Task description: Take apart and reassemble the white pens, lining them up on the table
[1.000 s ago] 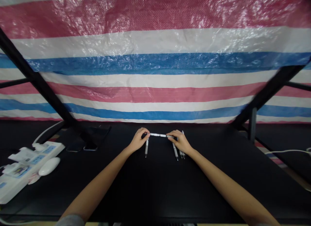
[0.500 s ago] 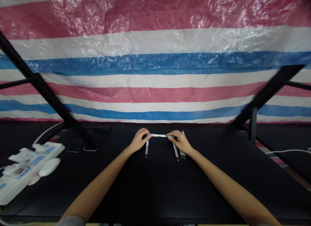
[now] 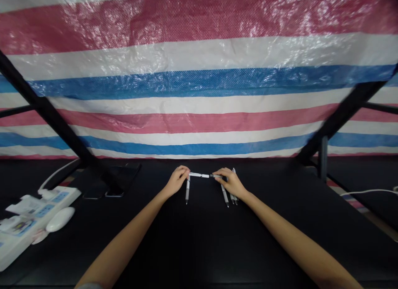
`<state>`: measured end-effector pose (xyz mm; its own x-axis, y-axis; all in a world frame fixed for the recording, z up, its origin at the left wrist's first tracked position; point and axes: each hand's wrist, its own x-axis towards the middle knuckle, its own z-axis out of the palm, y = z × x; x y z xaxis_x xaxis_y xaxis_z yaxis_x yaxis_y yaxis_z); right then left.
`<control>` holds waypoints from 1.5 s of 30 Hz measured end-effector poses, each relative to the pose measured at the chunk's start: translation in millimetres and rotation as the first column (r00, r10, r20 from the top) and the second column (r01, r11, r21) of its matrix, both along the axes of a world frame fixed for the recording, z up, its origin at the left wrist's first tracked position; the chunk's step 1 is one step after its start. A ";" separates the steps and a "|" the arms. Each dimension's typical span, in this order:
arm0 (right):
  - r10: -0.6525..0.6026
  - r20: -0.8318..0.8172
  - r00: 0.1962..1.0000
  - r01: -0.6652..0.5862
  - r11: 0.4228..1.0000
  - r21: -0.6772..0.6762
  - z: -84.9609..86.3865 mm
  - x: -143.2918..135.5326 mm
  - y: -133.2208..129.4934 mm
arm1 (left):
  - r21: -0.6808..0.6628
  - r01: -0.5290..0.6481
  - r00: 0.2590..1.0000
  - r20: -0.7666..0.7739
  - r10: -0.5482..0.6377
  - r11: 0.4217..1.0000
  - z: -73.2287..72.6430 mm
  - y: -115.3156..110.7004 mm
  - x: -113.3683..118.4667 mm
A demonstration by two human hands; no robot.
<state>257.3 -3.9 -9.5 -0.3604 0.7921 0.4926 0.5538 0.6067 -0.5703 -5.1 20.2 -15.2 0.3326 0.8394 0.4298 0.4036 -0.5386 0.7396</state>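
Note:
My left hand (image 3: 178, 180) pinches the left end of a white pen (image 3: 199, 175) that lies crosswise near the middle of the black table. Below that hand, another white pen (image 3: 187, 190) points toward me. My right hand (image 3: 229, 181) has its fingers closed on a grey-tipped pen (image 3: 215, 176), whose tip faces the crosswise pen across a small gap. Under and beside the right hand lie more pens, one of them (image 3: 224, 194) slanting toward me. Their upper parts are partly hidden by the hand.
At the left are a white power strip (image 3: 40, 216) with plugs and a white mouse (image 3: 60, 219). Dark phone-like devices (image 3: 114, 192) lie behind them. Black frame bars (image 3: 337, 115) stand on both sides, before a striped plastic sheet (image 3: 199, 123).
A small gap now shows between the crosswise pen and the pen at my right hand. My left hand has shifted slightly left. The camera view has moved a little.

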 end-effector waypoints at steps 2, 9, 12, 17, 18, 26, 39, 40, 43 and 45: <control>-0.007 -0.016 1.000 0.007 1.000 -0.011 -0.4 0.4 0.2 | -0.020 -0.002 0.998 0.056 0.003 1.000 0.6 0.5 -0.8; -0.069 -0.055 0.996 0.066 0.996 -0.052 -1.9 1.2 0.9 | -0.106 -0.057 0.973 0.215 0.079 0.993 3.6 3.3 -7.4; -0.088 -0.063 0.994 0.084 0.995 -0.059 -2.3 1.6 1.1 | -0.140 -0.146 0.949 0.260 0.179 0.979 -1.7 8.2 -10.4; -0.107 -0.071 0.992 0.103 0.993 -0.057 -3.0 2.8 1.5 | -0.213 -0.175 0.907 0.344 0.241 0.961 -9.5 13.5 -11.6; -0.110 -0.069 0.992 0.106 0.993 -0.056 -3.2 2.9 1.6 | -0.223 -0.168 0.903 0.356 0.241 0.960 -9.3 13.2 -11.3; -0.102 -0.055 0.993 0.100 0.994 -0.039 -3.5 2.9 2.0 | -0.238 -0.133 0.906 0.365 0.215 0.962 -0.5 7.8 -7.7; -0.092 -0.033 0.995 0.092 0.996 -0.016 -3.1 3.6 1.9 | -0.229 -0.113 0.914 0.359 0.192 0.967 3.7 3.6 -4.3; -0.090 -0.033 0.995 0.090 0.996 -0.015 -3.1 3.6 1.9 | -0.231 -0.117 0.915 0.352 0.195 0.966 4.1 3.5 -4.1; -0.088 -0.037 0.995 0.088 0.996 -0.012 -2.4 3.1 1.6 | -0.238 -0.130 0.921 0.330 0.206 0.962 4.7 3.7 -4.0; -0.088 -0.035 0.996 0.087 0.996 -0.012 -1.8 2.6 1.3 | -0.239 -0.139 0.924 0.319 0.213 0.961 4.3 4.1 -4.4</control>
<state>259.9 -2.5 -11.3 -0.2718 0.8247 0.4959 0.5835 0.5511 -0.5965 -9.5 24.4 -11.0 0.0371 0.9532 0.2999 0.1835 -0.3015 0.9356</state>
